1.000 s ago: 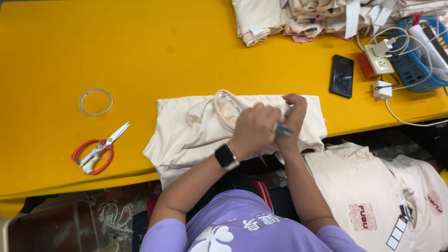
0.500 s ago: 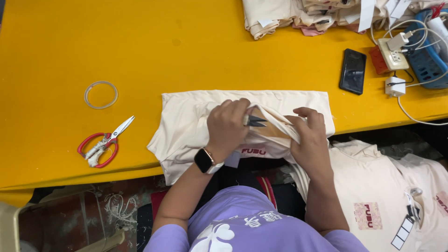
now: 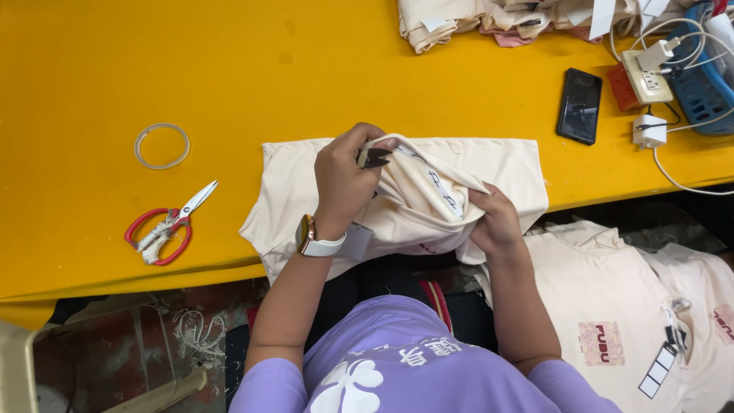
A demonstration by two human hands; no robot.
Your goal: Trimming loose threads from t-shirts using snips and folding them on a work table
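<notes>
The left hand (image 3: 344,180) grasps small snips (image 3: 375,159) at the cream garment (image 3: 428,191); the right hand (image 3: 497,222) clenches its fabric on the table (image 3: 153,69).

Garment at the table's near edge, tools to its left, electronics to its right.
The folded garment (image 3: 474,164) lay on the table (image 3: 153,61), both hands on it: left hand (image 3: 345,180) beside right hand (image 3: 497,222). Left of it lay the scissors (image 3: 167,226), with a ring (image 3: 161,145) behind them. To the right lay a phone (image 3: 579,105), then a power strip (image 3: 648,75). A stack of garments (image 3: 489,19) sat at the far edge.
</notes>
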